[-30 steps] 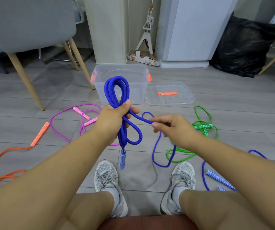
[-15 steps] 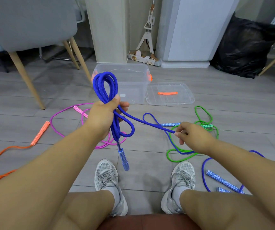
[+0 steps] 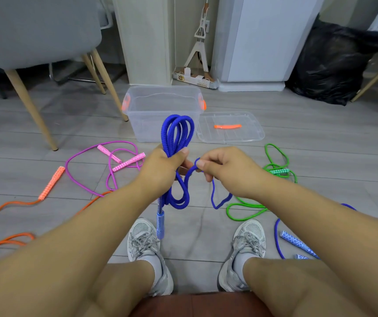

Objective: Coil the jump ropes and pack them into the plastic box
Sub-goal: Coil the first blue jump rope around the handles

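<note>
**Right grip [image 3: 229, 172] back in beside the left grip [image 3: 160, 170]**

Half a second ago my right grip was out low to the right, drawing a strand taut. Now it has come in close to the left grip, and the strand between them has slackened into a short arch. The blue jump rope [image 3: 178, 133] has shifted too, from the left of the box front to squarely before it.

I hold the rope in the air above the floor [image 3: 320, 156], out past my knees. My left grip is closed round the middle of the coil, thumb pressed over the strands. The coil's long axis stands upright: its rounded bend points up, and its lower loops hang below my fist. One handle [image 3: 160, 225] dangles straight down, pointing at the floor just beside my left shoe [image 3: 144, 239]. My right grip pinches the free strand between thumb and forefinger. Below it the rope drops in a loose loop.

The plastic box [image 3: 146, 120] stands open on the floor behind the coil, with its lid [image 3: 247, 133] lying flat just beside it on the right. Further out on the floor lie a pink rope [image 3: 128, 162] and an orange rope [image 3: 52, 183] to the left. A green rope [image 3: 279, 171] lies to the right, and a second blue rope [image 3: 297, 243] near my right shoe [image 3: 249, 239]. A grey chair [image 3: 37, 30] stands at the back left, a black bag [image 3: 327, 62] at the back right.
</note>
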The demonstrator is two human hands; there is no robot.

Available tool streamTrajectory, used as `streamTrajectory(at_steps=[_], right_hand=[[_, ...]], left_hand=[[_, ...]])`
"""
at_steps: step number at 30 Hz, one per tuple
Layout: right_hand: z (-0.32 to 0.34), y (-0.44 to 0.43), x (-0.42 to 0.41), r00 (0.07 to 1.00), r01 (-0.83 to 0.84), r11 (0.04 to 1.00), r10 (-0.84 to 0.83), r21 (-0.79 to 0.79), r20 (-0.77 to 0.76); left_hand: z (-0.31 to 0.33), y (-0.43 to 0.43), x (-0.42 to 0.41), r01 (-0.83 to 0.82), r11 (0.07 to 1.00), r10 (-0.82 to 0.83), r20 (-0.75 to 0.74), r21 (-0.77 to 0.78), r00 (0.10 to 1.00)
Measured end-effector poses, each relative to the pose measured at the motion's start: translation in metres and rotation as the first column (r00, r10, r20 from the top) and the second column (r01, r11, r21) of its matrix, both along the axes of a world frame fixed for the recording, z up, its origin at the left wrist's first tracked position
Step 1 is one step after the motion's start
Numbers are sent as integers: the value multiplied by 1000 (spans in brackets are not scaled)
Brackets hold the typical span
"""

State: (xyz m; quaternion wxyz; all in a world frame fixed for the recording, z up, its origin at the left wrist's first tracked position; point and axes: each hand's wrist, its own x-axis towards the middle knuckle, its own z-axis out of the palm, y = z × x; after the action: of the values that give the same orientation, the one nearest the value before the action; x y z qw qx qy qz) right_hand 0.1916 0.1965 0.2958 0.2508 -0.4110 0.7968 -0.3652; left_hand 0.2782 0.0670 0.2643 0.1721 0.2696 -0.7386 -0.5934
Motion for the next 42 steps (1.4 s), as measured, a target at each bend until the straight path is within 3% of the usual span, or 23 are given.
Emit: streamTrajectory(at_steps=[8, 13, 27, 37, 42], right_hand=[[-9, -11, 0, 996, 94, 993, -94, -72, -2], [-12, -8, -2, 995, 92, 990, -95, -104, -26], [-49, 48, -64, 955, 246, 968, -232, 53, -186], [-43, 30, -57, 941, 251, 957, -276, -146, -194], [-42, 19, -49, 955, 260, 944, -282, -202, -90]], left_hand=[[1, 11, -2, 32, 985, -25, -42, 167, 999], [0, 9, 0, 54, 981, -44, -60, 185, 997], [11, -13, 11, 74, 953, -32, -144, 293, 989], [12, 3, 7, 148, 929, -125, -89, 339, 988], [13, 3, 7, 148, 930, -132, -70, 338, 989]])
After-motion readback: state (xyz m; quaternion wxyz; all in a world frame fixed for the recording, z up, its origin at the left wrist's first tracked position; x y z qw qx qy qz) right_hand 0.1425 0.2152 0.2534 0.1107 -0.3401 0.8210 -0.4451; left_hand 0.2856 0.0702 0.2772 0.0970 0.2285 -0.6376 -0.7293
